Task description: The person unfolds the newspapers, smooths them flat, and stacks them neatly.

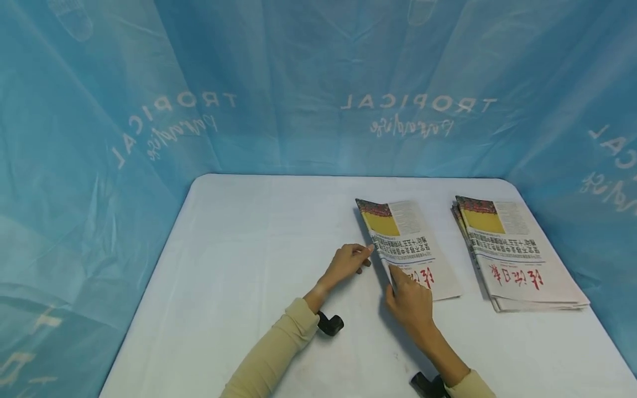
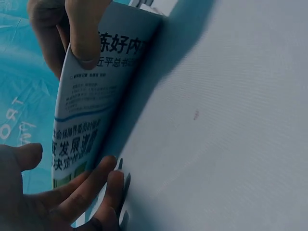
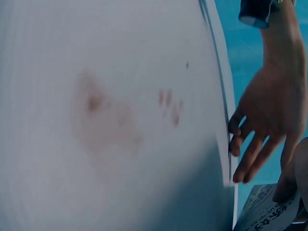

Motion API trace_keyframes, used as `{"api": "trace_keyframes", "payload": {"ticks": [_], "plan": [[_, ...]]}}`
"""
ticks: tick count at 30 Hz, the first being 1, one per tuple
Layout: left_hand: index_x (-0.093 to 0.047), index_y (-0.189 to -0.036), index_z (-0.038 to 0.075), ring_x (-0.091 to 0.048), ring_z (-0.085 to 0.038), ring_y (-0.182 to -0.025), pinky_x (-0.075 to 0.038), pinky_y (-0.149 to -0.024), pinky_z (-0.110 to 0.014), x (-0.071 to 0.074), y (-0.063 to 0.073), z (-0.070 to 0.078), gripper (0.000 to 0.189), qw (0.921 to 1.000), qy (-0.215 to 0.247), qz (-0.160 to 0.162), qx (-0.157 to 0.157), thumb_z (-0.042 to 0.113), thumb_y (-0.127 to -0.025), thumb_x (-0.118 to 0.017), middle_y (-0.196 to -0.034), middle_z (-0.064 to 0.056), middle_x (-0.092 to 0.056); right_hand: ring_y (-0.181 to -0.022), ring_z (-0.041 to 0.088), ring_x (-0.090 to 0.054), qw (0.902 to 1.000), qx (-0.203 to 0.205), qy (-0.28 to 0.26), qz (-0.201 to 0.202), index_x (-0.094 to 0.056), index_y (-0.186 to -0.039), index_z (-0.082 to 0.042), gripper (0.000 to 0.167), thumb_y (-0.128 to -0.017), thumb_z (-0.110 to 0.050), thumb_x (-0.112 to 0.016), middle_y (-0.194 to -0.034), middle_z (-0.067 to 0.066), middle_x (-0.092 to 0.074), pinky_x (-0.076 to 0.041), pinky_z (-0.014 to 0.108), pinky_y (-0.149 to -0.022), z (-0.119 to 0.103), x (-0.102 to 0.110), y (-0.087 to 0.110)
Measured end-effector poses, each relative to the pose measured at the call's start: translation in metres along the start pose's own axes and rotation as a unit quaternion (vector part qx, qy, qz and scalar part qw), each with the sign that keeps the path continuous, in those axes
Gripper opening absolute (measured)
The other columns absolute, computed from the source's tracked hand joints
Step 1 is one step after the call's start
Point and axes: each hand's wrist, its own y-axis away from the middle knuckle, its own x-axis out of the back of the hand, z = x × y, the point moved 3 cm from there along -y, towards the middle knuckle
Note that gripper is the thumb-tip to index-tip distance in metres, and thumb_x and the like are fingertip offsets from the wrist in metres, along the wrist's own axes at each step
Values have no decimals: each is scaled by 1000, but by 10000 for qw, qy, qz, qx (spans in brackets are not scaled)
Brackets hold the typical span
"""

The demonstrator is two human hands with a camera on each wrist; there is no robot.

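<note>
A folded newspaper (image 1: 415,251) lies a little right of the table's middle, its left edge raised off the surface. My right hand (image 1: 412,303) pinches that edge near its close end, between thumb and fingers. Beside the same edge, farther up, my left hand (image 1: 350,260) has its fingers spread. In the left wrist view, the left hand (image 2: 62,197) has its thumb and fingers apart, with the fingers by the newspaper's printed underside (image 2: 91,113). The right wrist view shows only part of the right hand (image 3: 301,168) and a corner of the newspaper (image 3: 269,211).
To the right lies a neat stack of similar folded newspapers (image 1: 517,254), near the edge of the white table (image 1: 239,249). A blue printed curtain (image 1: 318,83) hangs around the back and sides. Black wrist cameras (image 1: 330,325) are strapped on both wrists.
</note>
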Motion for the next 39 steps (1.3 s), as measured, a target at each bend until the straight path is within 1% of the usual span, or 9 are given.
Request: {"api": "trace_keyframes", "payload": {"ticks": [4,7,11,13,17,23,27,32,39], "plan": [[-65,-116,0,-69,-28,-67,-47,-62,-25,-1,-2,1,49,9987,-34,333,375,44,-99,-52,-87,-12,-75,-49,29,-62,9997,170,-78,-130,-69,-109,4,43,-67,0,-73,-92,20,-73,-43,41,-41,-9,1,0],[-69,-102,2,-66,-25,-59,-40,-55,-24,0,-2,2,43,9968,-194,524,575,43,-97,-55,-77,-13,-72,-52,31,-64,9993,284,-97,-230,-68,-110,3,43,-67,-1,-73,-93,20,-73,-44,41,-41,-15,1,0],[-68,-80,5,-58,-20,-50,-33,-48,-23,2,-2,5,38,9959,-229,655,577,39,-95,-58,-66,-17,-68,-62,34,-69,9985,454,-88,-290,-67,-112,4,43,-70,-2,-73,-100,21,-72,-50,42,-45,-22,-1,-1],[-68,-78,5,-58,-21,-49,-34,-47,-22,4,-1,5,35,9961,-79,696,535,35,-94,-60,-65,-19,-67,-68,35,-71,9979,585,-56,-261,-67,-113,5,43,-70,-2,-73,-103,21,-72,-53,43,-49,-25,-2,-1],[-70,-81,-2,-61,-24,-47,-38,-47,-20,7,1,2,27,9954,397,638,587,23,-91,-63,-65,-24,-67,-82,37,-72,9953,957,-26,-141,-68,-111,8,43,-69,-1,-70,-105,23,-71,-57,44,-63,-31,-3,0],[-71,-89,-7,-55,-13,-43,-39,-43,-22,14,3,-9,24,9923,942,250,766,15,-89,-62,-61,-19,-66,-98,39,-69,9897,1419,-10,-203,-67,-113,9,45,-69,1,-71,-108,25,-70,-55,48,-82,-37,-5,6],[-71,-89,-7,-55,-12,-44,-40,-43,-23,23,6,-12,24,9911,973,58,908,15,-90,-62,-56,-12,-64,-107,39,-66,9812,1779,0,-744,-64,-122,8,55,-68,0,-76,-117,25,-67,-53,48,-89,-34,-5,8],[-70,-98,-8,-55,-12,-45,-42,-44,-23,36,9,-12,24,9909,877,-159,1009,13,-92,-61,-55,-4,-61,-124,36,-56,9635,2068,112,-1699,-56,-133,4,62,-73,0,-69,-133,23,-59,-44,48,-103,-20,-2,9],[-70,-95,-10,-54,-11,-45,-47,-47,-23,43,22,-20,22,9907,459,-510,1176,11,-92,-63,-60,-7,-65,-140,40,-37,9355,2203,375,-2735,-42,-145,3,68,-81,-1,-64,-149,24,-41,-26,50,-114,10,2,16]]}}
